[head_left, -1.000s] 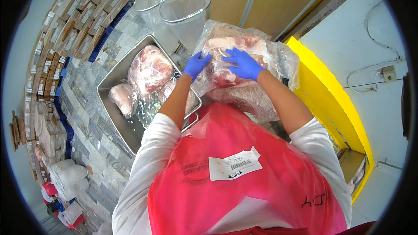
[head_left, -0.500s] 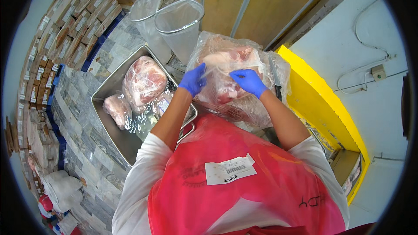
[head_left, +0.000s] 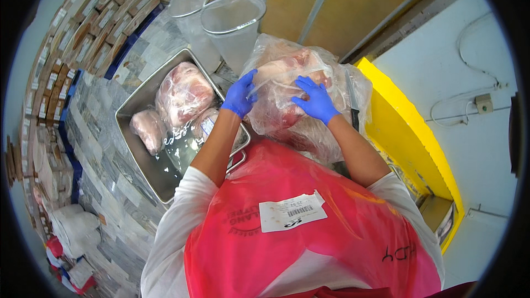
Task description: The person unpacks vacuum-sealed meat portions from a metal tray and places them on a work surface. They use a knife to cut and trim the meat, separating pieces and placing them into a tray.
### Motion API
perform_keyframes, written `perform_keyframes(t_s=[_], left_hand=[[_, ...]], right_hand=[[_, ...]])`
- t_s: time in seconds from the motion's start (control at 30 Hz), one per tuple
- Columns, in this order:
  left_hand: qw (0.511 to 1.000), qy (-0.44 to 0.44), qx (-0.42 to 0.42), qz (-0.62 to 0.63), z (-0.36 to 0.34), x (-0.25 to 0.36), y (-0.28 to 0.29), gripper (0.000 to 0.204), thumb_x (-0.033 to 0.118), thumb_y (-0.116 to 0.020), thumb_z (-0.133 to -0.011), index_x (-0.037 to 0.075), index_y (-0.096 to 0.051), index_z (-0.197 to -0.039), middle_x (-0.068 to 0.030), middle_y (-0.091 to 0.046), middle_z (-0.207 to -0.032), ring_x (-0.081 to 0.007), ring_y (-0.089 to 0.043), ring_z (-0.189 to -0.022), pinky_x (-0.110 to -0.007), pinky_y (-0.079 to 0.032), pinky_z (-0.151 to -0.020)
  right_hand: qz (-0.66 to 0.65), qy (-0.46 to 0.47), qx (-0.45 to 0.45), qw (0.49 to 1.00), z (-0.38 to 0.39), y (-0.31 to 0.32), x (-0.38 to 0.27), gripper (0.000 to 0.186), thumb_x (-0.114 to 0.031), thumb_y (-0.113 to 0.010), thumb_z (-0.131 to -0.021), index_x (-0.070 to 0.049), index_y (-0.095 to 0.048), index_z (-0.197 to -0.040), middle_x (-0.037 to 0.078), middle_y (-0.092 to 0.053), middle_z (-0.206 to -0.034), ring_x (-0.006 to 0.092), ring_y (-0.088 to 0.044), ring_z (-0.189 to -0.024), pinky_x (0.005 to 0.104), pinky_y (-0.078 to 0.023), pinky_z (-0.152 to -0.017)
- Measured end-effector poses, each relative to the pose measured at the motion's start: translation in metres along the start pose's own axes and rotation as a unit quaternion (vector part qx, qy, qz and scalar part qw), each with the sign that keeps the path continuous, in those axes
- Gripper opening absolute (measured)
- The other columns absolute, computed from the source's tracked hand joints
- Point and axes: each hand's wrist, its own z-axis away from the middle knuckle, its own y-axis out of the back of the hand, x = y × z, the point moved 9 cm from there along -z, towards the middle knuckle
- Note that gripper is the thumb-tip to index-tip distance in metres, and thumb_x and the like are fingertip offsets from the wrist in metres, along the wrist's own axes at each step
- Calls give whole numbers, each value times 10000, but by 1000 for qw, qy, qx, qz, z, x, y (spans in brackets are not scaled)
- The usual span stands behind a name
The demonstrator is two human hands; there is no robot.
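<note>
A large cut of raw meat [head_left: 290, 113] lies inside a loose, clear plastic bag [head_left: 314, 142] in front of me. My right hand [head_left: 317, 101], in a blue glove, rests on the plastic over the meat with its fingers spread. At the left side of the same bag is my left hand [head_left: 239, 96], also blue-gloved, its fingers apart and lightly curved against the plastic. A knife [head_left: 352, 96] with a dark handle lies on the bag's right part, beside my right wrist. Whether the left fingertips press on meat or only plastic is hard to see.
To the left, a metal tub [head_left: 128, 142] holds wrapped meat pieces [head_left: 185, 95] and liquid. Metal hoops lined with clear bags [head_left: 233, 22] stand beyond it. A yellow barrier [head_left: 411, 127] borders the right side. Stacked boxes [head_left: 91, 27] line the far left, beyond the tiled floor [head_left: 99, 149].
My right hand has gone from a pinch to spread fingers on the bag. The left fingers have loosened at the bag's side. The whole view has shifted slightly.
</note>
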Motion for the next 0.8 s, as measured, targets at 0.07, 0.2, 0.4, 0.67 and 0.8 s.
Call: perform_keyframes(t_s=[0.07, 0.2, 0.4, 0.67, 0.8], left_hand=[[997, 9, 4, -79, 19, -2, -9, 268, 294, -663, -954, 136, -672, -1170, 45, -503, -713, -74, -433, -539, -222, -318, -456], [967, 53, -24, -249, 31, -18, -9, 251, 299, -706, -918, 92, -715, -1061, 44, -489, -707, -57, -394, -504, -214, -291, -439], [883, 149, -140, -421, 63, -42, -37, 268, 259, -630, -949, 89, -743, -1123, 17, -703, -936, -37, -467, -589, -194, -386, -544], [904, 150, -205, -343, 78, -50, -72, 266, 252, -576, -977, 84, -712, -1133, 17, -720, -978, -25, -525, -676, -179, -365, -563], [824, 153, -238, -491, 76, -76, -45, 298, 317, -625, -948, 94, -725, -1119, -11, -734, -1037, -65, -619, -789, -215, -431, -619]], right_hand=[[4, -55, 45, 997, 14, 3, 35, 693, -482, -639, -903, -92, -482, -1454, 183, -430, -1523, 331, -365, -1441, 380, -308, -1173], [-203, -279, -30, 938, 40, -8, 141, 820, -534, -627, -903, -17, -393, -1494, 251, -468, -1472, 348, -447, -1384, 373, -358, -1139], [-252, -286, -16, 924, 71, -24, 126, 930, -513, -652, -893, 36, -258, -1531, 282, -509, -1421, 352, -541, -1300, 386, -420, -1087], [-368, -280, -13, 886, 97, -53, 88, 743, -335, -696, -906, 33, -384, -1471, 226, -608, -1295, 322, -641, -1117, 383, -522, -921], [-545, -343, -132, 753, 139, -111, 56, 464, -261, -669, -932, 26, -582, -1286, 128, -668, -1126, 232, -662, -929, 339, -538, -809]])
